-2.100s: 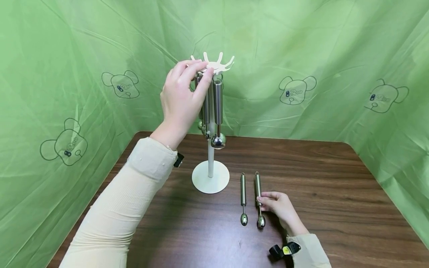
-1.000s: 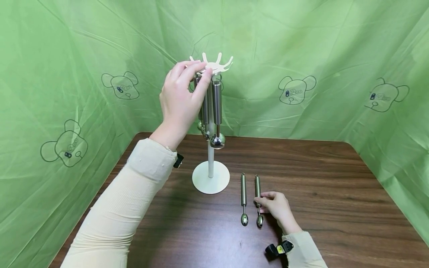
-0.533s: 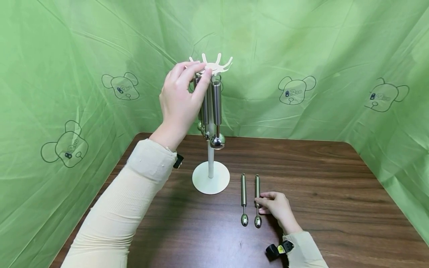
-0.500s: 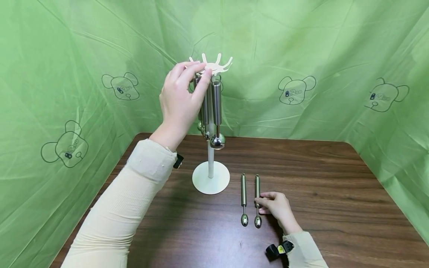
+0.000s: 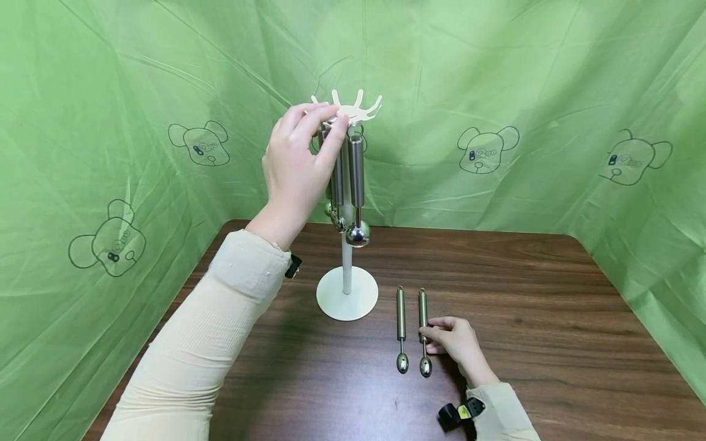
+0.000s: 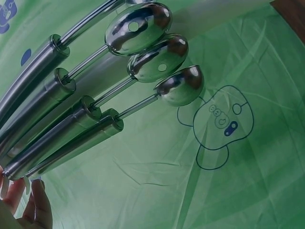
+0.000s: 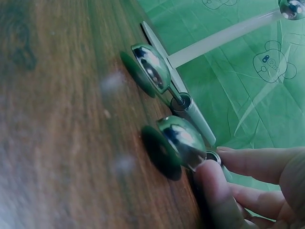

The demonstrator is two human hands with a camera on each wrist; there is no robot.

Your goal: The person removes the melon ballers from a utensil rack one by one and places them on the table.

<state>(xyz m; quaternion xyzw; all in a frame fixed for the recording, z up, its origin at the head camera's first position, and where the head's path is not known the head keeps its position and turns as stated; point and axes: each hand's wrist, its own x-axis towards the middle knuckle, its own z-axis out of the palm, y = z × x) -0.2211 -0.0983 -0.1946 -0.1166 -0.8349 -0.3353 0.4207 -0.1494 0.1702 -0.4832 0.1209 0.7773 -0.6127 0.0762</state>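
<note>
A white stand [image 5: 347, 293] with a ring of upturned hooks [image 5: 358, 114] at its top carries several steel melon ballers [image 5: 357, 177], bowls downward. My left hand [image 5: 295, 153] pinches the hooked top between thumb and fingers, hiding part of it. From the left wrist view, hanging bowls [image 6: 159, 59] with small holes crowd together, fingertips [image 6: 42, 202] near the handle ends. On the table, my right hand [image 5: 455, 343] pinches a melon baller [image 5: 423, 306] by its lower handle, bowl [image 7: 183, 138] facing down. Another melon baller [image 5: 401, 315] lies parallel, just left of it.
The dark wooden table [image 5: 524, 294] has rounded back corners. Green cloth [image 5: 413, 61] with printed bear heads walls the back and both sides. A small black device [image 5: 460, 413] sits at the right cuff.
My right hand has shifted slightly left with the right-hand melon baller, which now lies straighter beside the other. My left hand keeps its place at the stand's top.
</note>
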